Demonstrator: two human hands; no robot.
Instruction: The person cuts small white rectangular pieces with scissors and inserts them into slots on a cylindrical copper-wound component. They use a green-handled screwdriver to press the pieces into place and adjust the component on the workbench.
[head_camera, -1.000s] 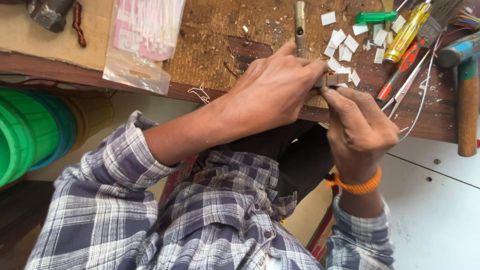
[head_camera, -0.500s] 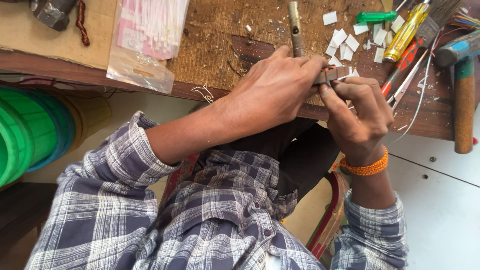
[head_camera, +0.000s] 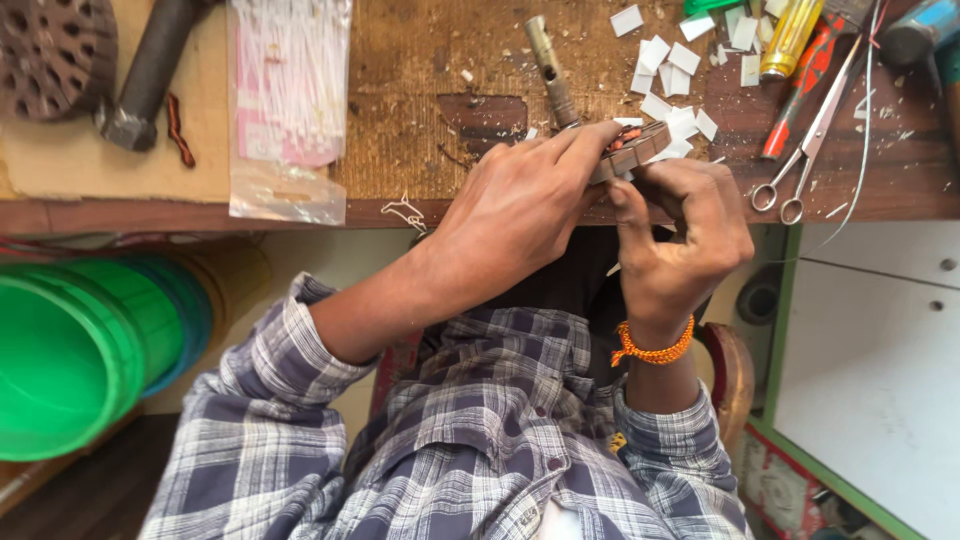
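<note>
A small dark slotted part with orange windings (head_camera: 630, 147) sits at the desk (head_camera: 420, 80) edge, pinched between the left hand (head_camera: 525, 205) and right hand (head_camera: 680, 240). White paper scraps (head_camera: 668, 75) and scissors (head_camera: 815, 135) lie just beyond.

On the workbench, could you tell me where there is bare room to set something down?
The workbench is bare between the plastic bag and the brass rod, down to the front edge left of the left hand. It is crowded on the right: white paper bits, screwdrivers and scissors. The right hand helps hold a small part.
</note>
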